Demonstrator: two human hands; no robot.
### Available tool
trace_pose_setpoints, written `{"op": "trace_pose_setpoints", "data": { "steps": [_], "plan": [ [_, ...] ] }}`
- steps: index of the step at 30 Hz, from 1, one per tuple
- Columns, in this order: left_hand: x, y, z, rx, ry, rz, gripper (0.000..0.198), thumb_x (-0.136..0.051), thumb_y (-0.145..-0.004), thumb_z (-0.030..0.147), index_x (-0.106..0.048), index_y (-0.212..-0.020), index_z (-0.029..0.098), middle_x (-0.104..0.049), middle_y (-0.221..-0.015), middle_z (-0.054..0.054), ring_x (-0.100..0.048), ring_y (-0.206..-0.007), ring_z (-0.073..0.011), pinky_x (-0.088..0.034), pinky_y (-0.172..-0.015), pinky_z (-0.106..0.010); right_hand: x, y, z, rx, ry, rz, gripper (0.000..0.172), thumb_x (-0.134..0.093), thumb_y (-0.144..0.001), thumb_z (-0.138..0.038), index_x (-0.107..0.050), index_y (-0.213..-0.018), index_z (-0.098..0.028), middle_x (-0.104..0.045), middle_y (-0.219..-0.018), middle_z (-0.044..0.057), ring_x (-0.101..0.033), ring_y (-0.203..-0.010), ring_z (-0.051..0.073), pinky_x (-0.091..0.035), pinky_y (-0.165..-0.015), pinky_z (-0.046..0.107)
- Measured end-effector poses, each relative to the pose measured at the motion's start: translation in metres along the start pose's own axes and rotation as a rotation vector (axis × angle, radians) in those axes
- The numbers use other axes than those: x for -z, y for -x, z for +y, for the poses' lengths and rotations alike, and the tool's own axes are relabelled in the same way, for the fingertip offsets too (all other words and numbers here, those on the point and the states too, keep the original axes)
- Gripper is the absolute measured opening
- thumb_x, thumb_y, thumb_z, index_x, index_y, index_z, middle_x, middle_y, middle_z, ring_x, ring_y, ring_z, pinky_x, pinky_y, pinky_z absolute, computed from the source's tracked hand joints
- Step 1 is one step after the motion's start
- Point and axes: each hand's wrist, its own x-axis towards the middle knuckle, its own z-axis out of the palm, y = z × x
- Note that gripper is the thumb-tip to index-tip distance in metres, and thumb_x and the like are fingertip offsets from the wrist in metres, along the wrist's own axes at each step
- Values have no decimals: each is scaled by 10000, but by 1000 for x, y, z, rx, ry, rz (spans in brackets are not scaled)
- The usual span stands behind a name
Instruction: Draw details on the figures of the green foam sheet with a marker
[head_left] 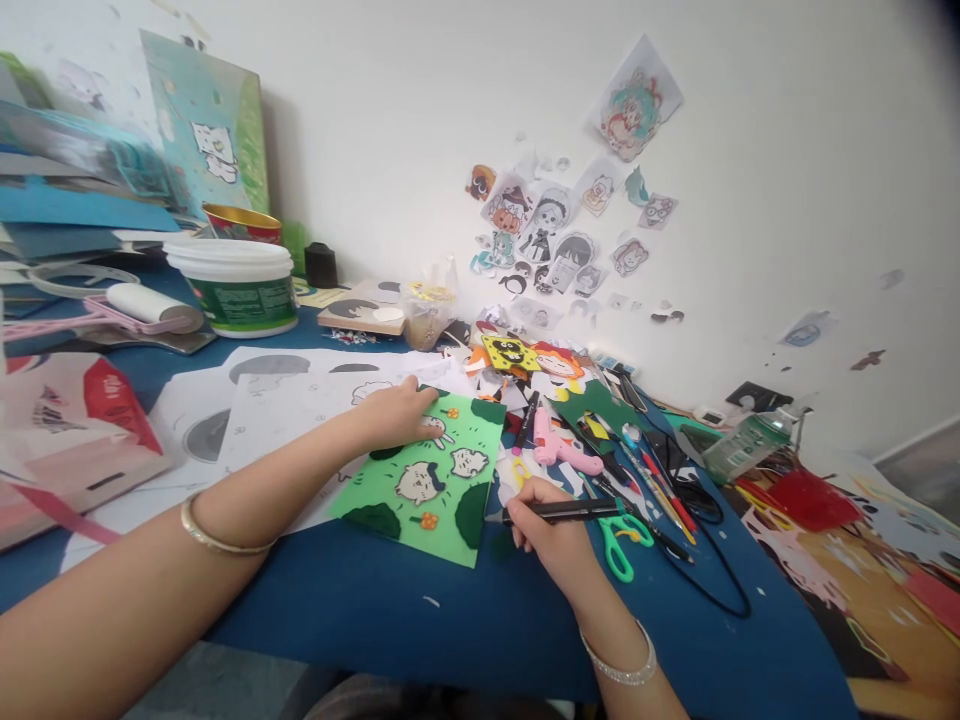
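A green paper card (427, 535) lies tilted on the blue table, with white cartoon animal heads, orange flowers and dark green bushes on it. Across its upper left corner rests my left hand (397, 412), palm down, fingers laid on the card; the fingertips are partly hidden. My right hand (544, 530) is closed around a black marker pen (577, 510) in a writing grip. The pen's tip is at the card's right edge, by a dark green bush; whether it touches the paper I cannot tell. Teal-handled scissors (619, 560) lie just right of this hand.
A pink glue gun (562, 447), pens (664, 490), paper scraps and a black cable (739, 590) crowd the right side. Sketched sheets (277, 425) lie beneath my left arm. A white tub (232, 290), pink bag (75, 430) and plastic bottle (750, 445) stand around the table.
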Motion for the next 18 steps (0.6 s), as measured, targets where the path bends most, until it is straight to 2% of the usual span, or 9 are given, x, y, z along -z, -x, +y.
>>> {"op": "trace_pose_setpoints", "data": {
  "steps": [10,18],
  "plan": [
    [-1,-1,-1,-5,-1,4,613,-395,-784,570,-442,-1237,160,-459,-1191,-202,-587,-878,-312,-474,-649,-360,1,1,-1,2,5,-11,218,-494,-770,-250,-431,-564,-213,-488,-477,-50,-439,-455,102,-354,-477,222],
    [-1,0,-2,10,5,-3,622,-401,-776,576,-437,-1254,181,-460,-1211,-194,-585,-920,-319,-469,-693,-360,0,0,1,14,28,-5,207,-489,-779,-255,-441,-582,-214,-491,-482,-46,-441,-455,103,-355,-477,227]
  ]
}}
